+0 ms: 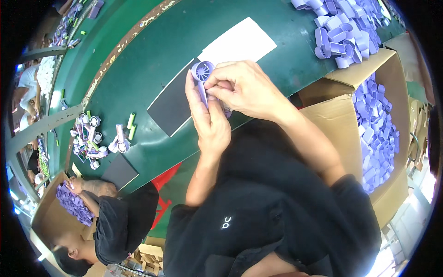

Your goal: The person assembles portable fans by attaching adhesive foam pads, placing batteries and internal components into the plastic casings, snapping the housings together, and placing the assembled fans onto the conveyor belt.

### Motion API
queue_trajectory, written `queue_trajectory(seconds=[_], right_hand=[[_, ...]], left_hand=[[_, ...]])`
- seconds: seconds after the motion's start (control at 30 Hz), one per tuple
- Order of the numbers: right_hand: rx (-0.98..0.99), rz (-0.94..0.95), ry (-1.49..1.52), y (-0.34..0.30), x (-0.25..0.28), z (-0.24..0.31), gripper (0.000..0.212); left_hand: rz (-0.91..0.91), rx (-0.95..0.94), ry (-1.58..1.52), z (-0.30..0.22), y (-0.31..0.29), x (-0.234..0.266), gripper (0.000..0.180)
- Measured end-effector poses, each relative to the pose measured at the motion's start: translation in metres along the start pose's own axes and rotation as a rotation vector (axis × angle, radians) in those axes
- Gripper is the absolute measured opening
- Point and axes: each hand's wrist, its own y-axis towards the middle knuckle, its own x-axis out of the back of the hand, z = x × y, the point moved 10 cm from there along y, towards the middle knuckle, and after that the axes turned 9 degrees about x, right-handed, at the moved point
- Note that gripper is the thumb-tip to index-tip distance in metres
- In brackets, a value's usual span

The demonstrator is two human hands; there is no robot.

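A small purple plastic fan casing (202, 71), with a round spoked head and a narrow handle, is upright above the green workbench. My left hand (213, 131) is closed around its handle from the left and below, the fingers running up beside the round head. At the handle, just under the head, my right hand (251, 90) has thumb and fingertips pinched together. Whether a small part sits in that pinch is hidden by the fingers. Below the casing lies a black rectangular mat (171, 107), partly covered by my left hand.
White paper (244, 40) lies beyond my hands. Purple casings (344, 34) are heaped at the far right, above an open cardboard box (334, 115) filled with more. Fan assemblies (87, 138) and green cylindrical cells (132, 125) lie left. A co-worker (122, 221) reaches into another box.
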Motion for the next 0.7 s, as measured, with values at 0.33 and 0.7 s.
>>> queue_trajectory(seconds=[0.33, 0.7], right_hand=[[0.138, -0.347, -0.107, -0.020, 0.015, 0.015, 0.008], [-0.239, -0.385, 0.373, -0.021, 0.049, -0.027, 0.063]], left_hand=[[-0.072, -0.283, 0.262, -0.026, -0.005, -0.007, 0.058], [0.273, 0.103, -0.347, -0.018, 0.008, -0.021, 0.074]])
